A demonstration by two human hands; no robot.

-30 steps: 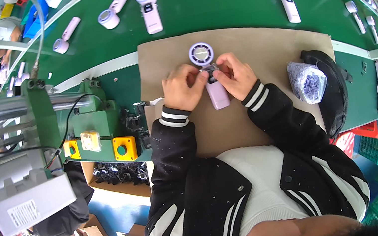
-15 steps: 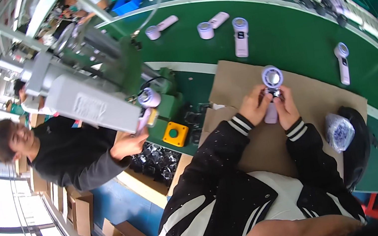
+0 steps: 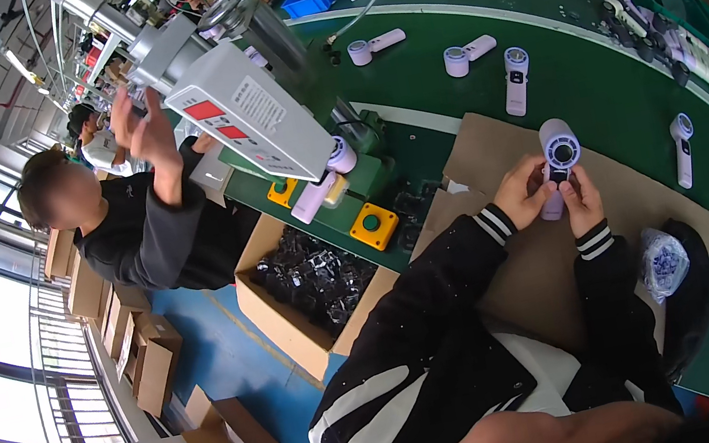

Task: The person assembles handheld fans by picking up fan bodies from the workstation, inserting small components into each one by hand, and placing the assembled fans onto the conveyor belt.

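Both my hands hold a lilac handheld fan [image 3: 561, 149] over a brown cardboard sheet [image 3: 516, 278]. Its round grille faces up toward me, and the handle hangs down between my fingers. My left hand [image 3: 520, 194] is closed on the left side of the fan, below its head. From the other side my right hand [image 3: 583, 202] grips it, thumb on the dark front panel. My fingers hide part of the handle. Beyond the sheet, another lilac fan [image 3: 518, 82] lies on the green work surface [image 3: 409, 98].
To the left stands a grey press [image 3: 250, 112] with a fan [image 3: 341, 155] under it and a yellow button box [image 3: 373, 227] alongside. A co-worker's raised hand [image 3: 148, 136] is beyond. A carton [image 3: 301, 349] holds dark plastic parts. A plastic bag [image 3: 665, 263] lies right of my right forearm.
The view has swung, so the bench sits farther right in the picture. The fan in my hands has tilted, showing more of its head's side. The co-worker's hand has left the press and risen.
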